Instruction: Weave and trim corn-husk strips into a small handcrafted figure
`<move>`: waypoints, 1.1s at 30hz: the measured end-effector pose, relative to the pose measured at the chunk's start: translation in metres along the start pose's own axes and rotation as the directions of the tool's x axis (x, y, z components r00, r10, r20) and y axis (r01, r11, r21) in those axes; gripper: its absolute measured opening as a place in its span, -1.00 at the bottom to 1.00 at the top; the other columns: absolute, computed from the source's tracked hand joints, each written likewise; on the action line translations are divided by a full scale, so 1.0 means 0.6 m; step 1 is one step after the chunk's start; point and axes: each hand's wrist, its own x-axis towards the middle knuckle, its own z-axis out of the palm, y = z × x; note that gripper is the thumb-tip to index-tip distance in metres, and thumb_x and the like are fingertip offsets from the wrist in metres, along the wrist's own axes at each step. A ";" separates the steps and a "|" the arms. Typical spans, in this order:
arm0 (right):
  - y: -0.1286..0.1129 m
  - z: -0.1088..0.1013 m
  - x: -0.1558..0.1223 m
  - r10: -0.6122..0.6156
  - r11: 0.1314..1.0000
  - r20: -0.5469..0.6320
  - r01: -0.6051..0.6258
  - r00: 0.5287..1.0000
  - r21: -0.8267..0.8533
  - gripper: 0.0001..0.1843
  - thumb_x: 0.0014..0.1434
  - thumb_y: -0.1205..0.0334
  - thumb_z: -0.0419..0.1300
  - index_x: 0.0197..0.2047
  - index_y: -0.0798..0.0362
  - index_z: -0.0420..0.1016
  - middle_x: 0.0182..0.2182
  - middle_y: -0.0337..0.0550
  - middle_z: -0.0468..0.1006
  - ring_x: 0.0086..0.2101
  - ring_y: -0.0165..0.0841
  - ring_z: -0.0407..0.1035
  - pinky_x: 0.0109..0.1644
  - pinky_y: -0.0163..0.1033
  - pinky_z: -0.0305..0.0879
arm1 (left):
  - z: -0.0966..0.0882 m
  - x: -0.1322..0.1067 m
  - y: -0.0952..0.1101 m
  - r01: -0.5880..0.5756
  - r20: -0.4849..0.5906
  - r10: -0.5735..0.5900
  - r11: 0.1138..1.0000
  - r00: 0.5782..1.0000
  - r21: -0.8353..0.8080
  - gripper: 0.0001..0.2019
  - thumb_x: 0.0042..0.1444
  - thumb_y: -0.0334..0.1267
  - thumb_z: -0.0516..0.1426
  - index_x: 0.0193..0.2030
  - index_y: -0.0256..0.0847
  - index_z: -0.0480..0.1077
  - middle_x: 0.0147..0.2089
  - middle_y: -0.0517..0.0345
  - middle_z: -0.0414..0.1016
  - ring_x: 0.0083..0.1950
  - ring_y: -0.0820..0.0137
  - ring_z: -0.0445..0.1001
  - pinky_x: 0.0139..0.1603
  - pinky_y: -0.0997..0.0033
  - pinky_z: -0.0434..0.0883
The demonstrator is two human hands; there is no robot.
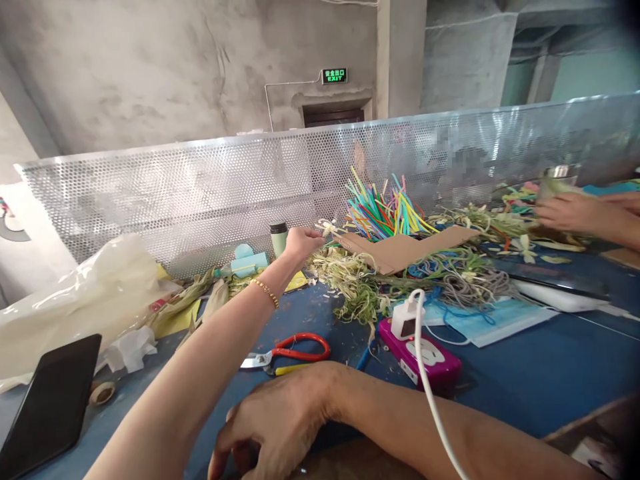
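My left hand [303, 243], with a gold bead bracelet at the wrist, reaches over the table beside a dark-capped green bottle [279, 240]. Its fingers are pinched at a pale flower-shaped piece [328, 227] above a heap of dried plant strips [345, 273]. At the bottom of the view my right hand [283, 420] is bent down with curled fingers. The tips run out of the picture, so what they hold, if anything, is hidden. Red-handled pruning shears [303, 347] lie just beyond it, with a yellow handle partly behind the hand.
A purple power bank [420, 357] with a white cable stands right of centre. Coloured pipe cleaners [385, 207], bent cardboard [400, 250] and a face mask [495, 323] lie farther back. A black phone [53, 400] is at left. Another person's hand [575, 212] works at right; a perforated metal screen [200, 193] backs the table.
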 end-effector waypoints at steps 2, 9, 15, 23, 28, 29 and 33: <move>0.000 -0.001 0.001 -0.002 1.000 -0.007 0.002 1.000 0.013 -0.62 0.15 0.10 0.19 -0.02 0.12 0.40 -0.26 -0.20 0.44 -0.24 -0.38 0.37 -0.21 -0.40 0.27 | -0.007 -0.004 -0.007 0.006 -0.003 -0.006 1.000 1.000 -0.031 -0.89 -0.25 -0.50 0.33 -0.61 -0.31 0.49 -0.67 0.26 0.33 -0.58 0.55 0.21 -0.49 0.45 0.17; -0.004 -0.002 0.001 0.043 0.999 0.000 -0.043 0.999 0.007 -0.58 0.15 0.08 0.18 0.03 0.10 0.41 -0.28 -0.23 0.44 -0.27 -0.40 0.36 -0.25 -0.39 0.26 | -0.038 -0.022 0.012 0.050 0.070 -0.040 0.988 0.997 -0.145 -0.92 -0.17 -0.50 0.31 -0.49 -0.32 0.52 -0.58 0.19 0.41 -0.56 0.55 0.27 -0.49 0.44 0.18; -0.001 -0.002 0.001 0.037 0.999 -0.004 -0.037 0.999 0.029 -0.51 0.11 0.03 0.22 0.05 0.11 0.41 -0.26 -0.21 0.44 -0.27 -0.38 0.37 -0.23 -0.37 0.27 | -0.037 -0.021 0.030 0.022 0.183 0.001 0.992 0.983 -0.121 -0.93 -0.14 -0.51 0.28 -0.49 -0.31 0.52 -0.56 0.16 0.43 -0.52 0.49 0.34 -0.46 0.42 0.22; -0.003 -0.005 0.000 0.039 0.997 -0.014 -0.038 0.999 0.063 -0.57 0.06 0.04 0.25 -0.04 0.08 0.43 -0.29 -0.23 0.43 -0.27 -0.38 0.36 -0.22 -0.37 0.26 | -0.048 -0.042 0.026 0.000 0.000 0.000 0.998 1.000 -0.055 -0.93 -0.19 -0.51 0.28 -0.56 -0.32 0.50 -0.62 0.17 0.37 -0.58 0.52 0.23 -0.49 0.39 0.18; 0.000 -0.008 0.000 0.044 0.998 -0.008 -0.043 0.999 0.049 -0.47 0.06 -0.03 0.25 0.02 0.10 0.43 -0.27 -0.22 0.42 -0.26 -0.39 0.35 -0.19 -0.36 0.25 | -0.114 -0.094 0.021 0.103 -0.069 -0.106 0.994 0.992 -0.046 -0.95 -0.19 -0.45 0.29 -0.49 -0.34 0.53 -0.58 0.12 0.41 -0.58 0.52 0.24 -0.52 0.41 0.14; 0.001 -0.008 0.000 0.048 0.997 -0.014 -0.047 0.999 0.056 -0.45 0.05 -0.04 0.26 0.04 0.11 0.44 -0.27 -0.22 0.42 -0.27 -0.39 0.35 -0.20 -0.36 0.26 | -0.128 -0.108 0.018 0.113 -0.095 -0.119 0.992 0.988 -0.063 -0.92 -0.19 -0.43 0.30 -0.47 -0.34 0.54 -0.56 0.11 0.42 -0.55 0.51 0.28 -0.52 0.41 0.15; 0.002 -0.001 -0.001 0.072 0.990 -0.053 -0.065 0.996 0.128 -0.41 -0.01 -0.03 0.32 0.04 0.12 0.48 -0.31 -0.23 0.44 -0.31 -0.41 0.36 -0.23 -0.37 0.27 | -0.165 -0.162 -0.004 0.173 -0.171 -0.205 0.968 0.964 -0.184 -0.85 -0.28 -0.38 0.33 -0.48 -0.32 0.51 -0.57 0.16 0.40 -0.54 0.50 0.29 -0.52 0.45 0.14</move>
